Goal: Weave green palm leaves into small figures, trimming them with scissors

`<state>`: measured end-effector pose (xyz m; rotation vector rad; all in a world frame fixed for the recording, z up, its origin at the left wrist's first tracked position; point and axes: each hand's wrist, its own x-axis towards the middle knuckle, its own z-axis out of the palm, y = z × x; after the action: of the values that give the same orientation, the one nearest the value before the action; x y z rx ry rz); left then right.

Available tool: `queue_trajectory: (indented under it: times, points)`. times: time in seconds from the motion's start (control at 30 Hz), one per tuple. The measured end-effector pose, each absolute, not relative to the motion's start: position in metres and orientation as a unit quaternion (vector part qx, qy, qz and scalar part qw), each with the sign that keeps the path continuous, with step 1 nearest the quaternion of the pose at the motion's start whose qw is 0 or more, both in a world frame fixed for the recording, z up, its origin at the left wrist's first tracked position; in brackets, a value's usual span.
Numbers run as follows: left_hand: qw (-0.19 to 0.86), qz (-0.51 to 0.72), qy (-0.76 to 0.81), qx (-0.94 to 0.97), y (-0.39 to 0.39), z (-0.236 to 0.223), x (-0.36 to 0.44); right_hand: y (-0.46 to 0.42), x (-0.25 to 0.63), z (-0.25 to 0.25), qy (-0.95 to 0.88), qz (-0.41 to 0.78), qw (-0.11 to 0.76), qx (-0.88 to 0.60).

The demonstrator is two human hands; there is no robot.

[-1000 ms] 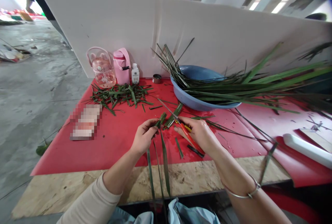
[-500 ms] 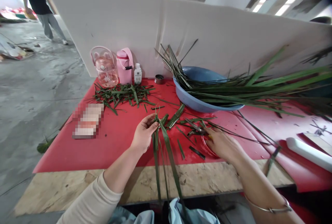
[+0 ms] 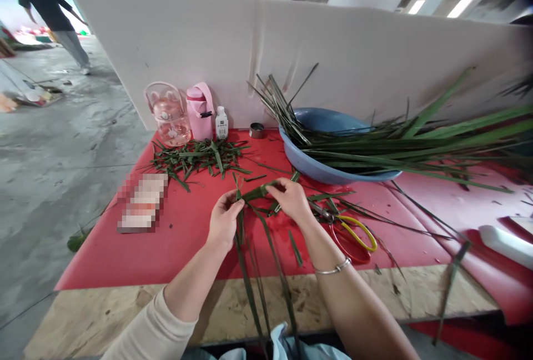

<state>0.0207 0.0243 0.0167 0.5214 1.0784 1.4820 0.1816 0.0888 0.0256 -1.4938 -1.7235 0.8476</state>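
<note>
My left hand [image 3: 227,213] pinches a knotted palm-leaf piece [image 3: 239,194] between thumb and fingers. Long green leaf strips [image 3: 249,282] hang from it past the table's front edge, and a thin loop sticks up at its top. To its right, my right hand [image 3: 288,196] is closed on the end of a short, wide leaf strip [image 3: 255,193] that runs out from the knot. Scissors [image 3: 353,233] with one yellow and one red handle lie beyond my right wrist, their blades partly covered by leaf pieces.
A blue basin [image 3: 333,171] holds many long leaves [image 3: 416,149] jutting right. Leaf scraps [image 3: 195,154] lie before a clear pink bottle [image 3: 172,124], a pink flask [image 3: 200,115], a small white bottle [image 3: 221,124] and a round tin [image 3: 256,130]. A white board [image 3: 187,43] stands behind.
My right hand has left the scissors and moved left to grip the leaf strip beside the knot. My left hand has shifted slightly left. A person in the background has moved left.
</note>
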Motion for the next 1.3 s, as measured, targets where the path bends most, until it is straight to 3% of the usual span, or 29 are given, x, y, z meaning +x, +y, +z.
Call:
queue_trajectory:
  times: [0.1, 0.23, 0.37, 0.6, 0.87, 1.1, 1.3]
  points:
    - [0.581, 0.634, 0.45, 0.242, 0.023, 0.015, 0.025, 0.081, 0.177, 0.029, -0.547, 0.443, 0.466, -0.535]
    - [0.589, 0.645, 0.409, 0.264, 0.018, 0.016, 0.03, 0.067, 0.168, 0.032, -0.495, 0.44, 0.526, -0.534]
    - [0.567, 0.64, 0.43, 0.289, 0.016, 0.018, 0.033, 0.056, 0.16, 0.032, -0.526, 0.453, 0.517, -0.501]
    - [0.529, 0.642, 0.467, 0.301, 0.019, 0.016, 0.032, 0.048, 0.156, 0.032, -0.565, 0.58, 0.469, -0.353]
    - [0.45, 0.622, 0.537, 0.35, 0.011, 0.022, 0.035, 0.058, 0.155, 0.022, -0.402, 0.676, 0.507, -0.354]
    - [0.467, 0.603, 0.554, 0.334, 0.011, 0.02, 0.034, 0.058, 0.155, 0.016, -0.405, 0.71, 0.46, -0.348]
    - [0.483, 0.586, 0.549, 0.35, 0.01, 0.024, 0.035, 0.059, 0.156, 0.019, -0.373, 0.722, 0.481, -0.329]
